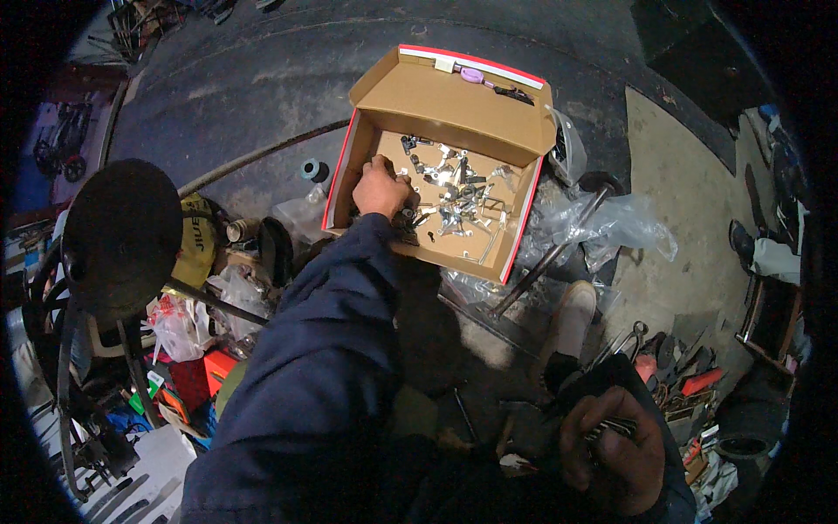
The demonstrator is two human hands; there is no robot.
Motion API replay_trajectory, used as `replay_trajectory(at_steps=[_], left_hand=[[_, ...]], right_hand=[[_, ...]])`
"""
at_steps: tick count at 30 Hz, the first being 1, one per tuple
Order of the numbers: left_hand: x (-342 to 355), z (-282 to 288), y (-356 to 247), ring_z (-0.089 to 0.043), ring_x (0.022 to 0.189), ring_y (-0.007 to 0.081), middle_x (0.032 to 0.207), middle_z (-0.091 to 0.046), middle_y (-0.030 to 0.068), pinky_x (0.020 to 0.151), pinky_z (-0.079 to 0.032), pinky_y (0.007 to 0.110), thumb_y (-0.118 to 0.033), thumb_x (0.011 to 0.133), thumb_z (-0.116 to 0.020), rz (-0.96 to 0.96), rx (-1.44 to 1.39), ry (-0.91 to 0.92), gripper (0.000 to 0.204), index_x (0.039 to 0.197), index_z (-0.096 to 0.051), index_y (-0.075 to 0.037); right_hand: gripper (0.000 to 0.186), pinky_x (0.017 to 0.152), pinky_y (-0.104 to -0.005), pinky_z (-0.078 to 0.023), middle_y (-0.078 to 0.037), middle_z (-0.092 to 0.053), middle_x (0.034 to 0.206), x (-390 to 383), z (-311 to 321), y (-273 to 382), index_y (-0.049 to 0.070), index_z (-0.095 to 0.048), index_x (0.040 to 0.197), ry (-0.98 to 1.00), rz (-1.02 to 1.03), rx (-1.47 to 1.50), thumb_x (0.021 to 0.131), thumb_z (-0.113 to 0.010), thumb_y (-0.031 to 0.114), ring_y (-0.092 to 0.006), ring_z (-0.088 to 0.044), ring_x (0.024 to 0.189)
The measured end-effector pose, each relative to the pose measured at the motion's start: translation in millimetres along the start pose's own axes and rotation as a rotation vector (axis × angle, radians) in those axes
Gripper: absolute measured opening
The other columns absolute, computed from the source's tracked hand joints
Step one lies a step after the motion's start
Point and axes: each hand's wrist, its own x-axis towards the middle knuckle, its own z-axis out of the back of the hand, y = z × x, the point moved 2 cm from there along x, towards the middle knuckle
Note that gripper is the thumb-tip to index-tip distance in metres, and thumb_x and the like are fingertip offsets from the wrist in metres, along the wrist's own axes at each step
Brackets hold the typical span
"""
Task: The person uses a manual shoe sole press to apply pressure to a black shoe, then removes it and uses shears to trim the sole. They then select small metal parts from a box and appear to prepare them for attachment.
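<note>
Left hand (380,190): inside cardboard box (419,92), at left wall; fingertips hidden, grip on part not discernible. Small metal parts (458,196): loose on box floor, mostly right of left hand. Right hand (630,461): near right, outside box; fingers curled together, clamped on ridged metallic object (614,425). Purple item (472,76): on far lid. Clear plastic bag (642,229): right of box.

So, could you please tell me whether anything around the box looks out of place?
Mildly, yes: a lilac item lies near the far edge of the open lid, apart from the jumbled metal parts inside the cardboard box. I can't make out any damage.
</note>
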Motion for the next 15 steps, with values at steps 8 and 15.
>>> replay_trajectory(at_steps=[8,15], left_hand=[[5.5,-3.3,15.0,-0.067,0.108,0.0384,0.116,-0.069,0.0182,0.090,-0.056,0.048,-0.029,0.080,-0.079,-0.015,0.039,0.059,0.039,0.112,-0.067,-0.010],[2.9,-3.5,9.8,-0.069,0.096,0.0419,0.096,-0.072,0.0235,0.083,-0.055,0.051,-0.017,0.081,-0.076,-0.075,-0.073,0.076,0.032,0.109,-0.065,-0.006]], right_hand=[[0.028,0.054,-0.0292,-0.040,-0.007,-0.063,0.093,-1.0,1.0,-0.5,0.005,-0.061,0.123,-0.023,-0.004,-0.037,0.106,-0.057,0.027,-0.0090,-0.047,0.059],[0.031,0.052,-0.0310,-0.041,-0.007,-0.062,0.093,-3.0,1.5,-0.2,0.006,-0.061,0.126,0.011,-0.008,-0.078,0.106,-0.059,0.029,-0.0097,-0.046,0.058]])
